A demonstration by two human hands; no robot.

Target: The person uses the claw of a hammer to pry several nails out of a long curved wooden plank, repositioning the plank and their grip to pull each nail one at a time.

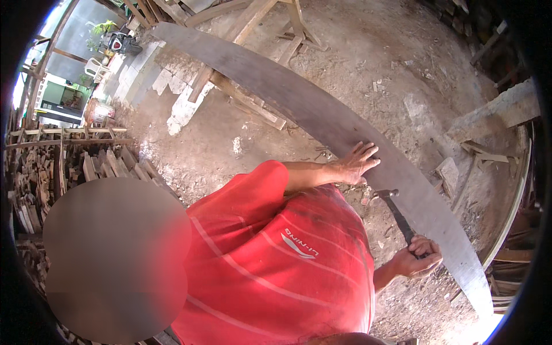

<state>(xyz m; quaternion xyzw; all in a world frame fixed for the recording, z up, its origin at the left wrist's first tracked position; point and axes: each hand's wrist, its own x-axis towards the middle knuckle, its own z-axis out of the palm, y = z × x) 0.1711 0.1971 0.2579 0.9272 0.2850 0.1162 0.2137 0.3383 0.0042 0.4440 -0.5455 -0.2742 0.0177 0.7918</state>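
A long, smooth, grey-brown plank point(276, 83) runs from the far upper left to the lower right; I cannot tell whether it is wood or metal. My left hand point(357, 163) lies on its near edge, fingers spread. In my right hand point(422, 257), closed round the lower end of a dark handle, is a hammer point(398, 217). Its metal head points towards the left hand, beside the plank's near edge. Whether the head touches the plank cannot be made out. My red shirt point(310, 276) fills the space behind both hands.
Wooden trestle pieces point(247, 26) stand under and behind the plank's far part. Cut wood point(109, 164) is stacked at left, with a white plastic chair point(98, 70) and a motorbike point(119, 43) beyond. A pale beam point(500, 112) juts in at right. A blurred disc hides the lower left.
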